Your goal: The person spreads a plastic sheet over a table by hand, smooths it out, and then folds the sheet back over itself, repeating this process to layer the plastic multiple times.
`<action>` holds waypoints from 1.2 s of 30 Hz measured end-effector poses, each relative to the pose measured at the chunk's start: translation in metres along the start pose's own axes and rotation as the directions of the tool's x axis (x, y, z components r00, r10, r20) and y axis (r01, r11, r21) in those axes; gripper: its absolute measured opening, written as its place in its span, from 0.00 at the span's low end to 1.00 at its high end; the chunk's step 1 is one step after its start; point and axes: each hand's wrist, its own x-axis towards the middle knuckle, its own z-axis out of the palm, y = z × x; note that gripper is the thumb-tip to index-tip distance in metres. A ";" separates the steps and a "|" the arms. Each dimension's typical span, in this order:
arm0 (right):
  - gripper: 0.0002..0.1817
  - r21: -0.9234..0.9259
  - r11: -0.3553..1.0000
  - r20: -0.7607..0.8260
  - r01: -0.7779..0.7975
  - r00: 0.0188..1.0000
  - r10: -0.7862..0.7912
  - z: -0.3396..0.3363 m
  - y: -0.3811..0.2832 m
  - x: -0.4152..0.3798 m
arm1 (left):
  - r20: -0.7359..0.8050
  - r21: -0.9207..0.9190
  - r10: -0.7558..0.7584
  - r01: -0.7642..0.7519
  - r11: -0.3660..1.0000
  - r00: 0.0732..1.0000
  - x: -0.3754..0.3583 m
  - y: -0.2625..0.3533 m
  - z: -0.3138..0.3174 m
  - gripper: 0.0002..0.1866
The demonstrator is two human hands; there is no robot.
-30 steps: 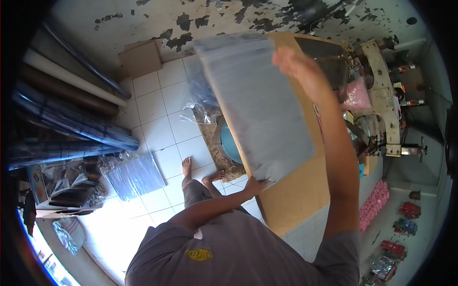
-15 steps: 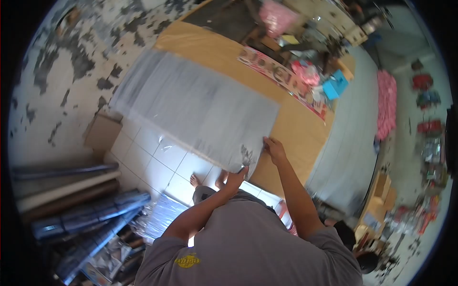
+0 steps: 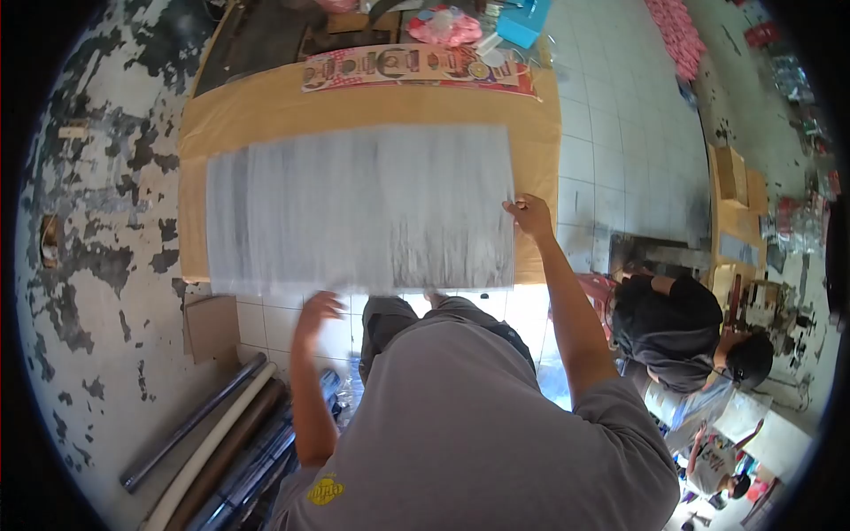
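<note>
A wide grey, translucent plastic sheet [image 3: 354,203], perhaps a stack of them, lies over the brown-covered table [image 3: 257,102]. Its front edge reaches the table's near side. My right hand [image 3: 529,215] pinches the sheet's right edge, fingers closed on it. Just off the front edge, toward the left, my left hand [image 3: 319,316] hangs in the air. It is slightly blurred, its fingers look apart, and I see nothing in it.
Printed strips [image 3: 416,69], a pink bundle [image 3: 444,26] and a blue box [image 3: 522,22] lie at the table's back. Long rolls [image 3: 217,447] lean at lower left beside cardboard [image 3: 211,327]. A person in black [image 3: 668,323] sits at right, with another person [image 3: 713,465] farther off.
My view has turned, so the table sits squarer. My left hand has left the sheet's front right corner and moved left along the front edge. My right hand remains at the right edge.
</note>
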 end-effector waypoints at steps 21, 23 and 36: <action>0.39 -0.037 0.993 -0.204 0.110 0.972 -0.115 0.039 0.023 -0.167 | -0.423 0.894 0.581 0.213 0.395 0.695 0.098 0.064 -0.341 0.28; 0.39 -0.106 0.985 -0.194 0.137 0.969 -0.155 0.038 0.017 -0.177 | -0.439 0.868 0.547 0.179 0.463 0.713 0.101 0.062 -0.353 0.28; 0.40 -0.304 0.952 -0.331 0.032 0.933 -0.138 0.067 0.002 -0.221 | -0.323 0.838 0.466 0.020 0.546 0.824 0.059 0.065 -0.343 0.28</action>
